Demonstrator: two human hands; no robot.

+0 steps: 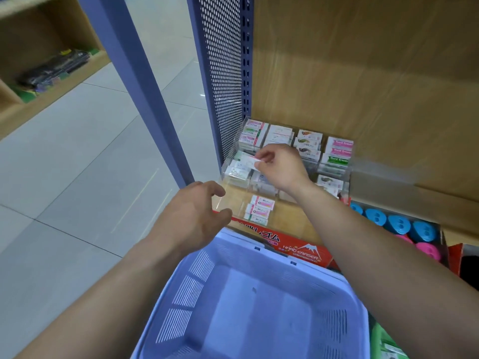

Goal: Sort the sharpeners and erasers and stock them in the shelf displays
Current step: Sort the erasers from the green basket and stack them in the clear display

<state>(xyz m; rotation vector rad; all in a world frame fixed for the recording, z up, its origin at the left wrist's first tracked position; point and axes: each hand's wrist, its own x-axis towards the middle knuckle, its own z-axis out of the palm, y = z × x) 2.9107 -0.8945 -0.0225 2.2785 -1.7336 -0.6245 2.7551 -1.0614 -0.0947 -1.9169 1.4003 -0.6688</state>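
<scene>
Pale wood lines the shelf (pixel 363 86), where a clear display (pixel 230 198) of small compartments sits against a blue perforated panel (pixel 225 73). The right hand (pixel 281 167) pinches an eraser (pixel 247 160) between thumb and fingertips, holding it over the display's left side, above a compartment that already has white packs in it. Other compartments hold stacked erasers, among them a short stack (pixel 260 209) in the front row and pink and green packs (pixel 338 151) at the right. The left hand (pixel 197 216) hangs just beside the display's front left corner, its fingers loosely curled round nothing. A red box (pixel 298 248) lies in front of the display, and a lavender basket (pixel 197 288) sits below both arms. Blue sharpeners (pixel 399 223) and pink ones (pixel 427 251) fill a box to the right. Grey floor (pixel 77 164) spreads to the left.
</scene>
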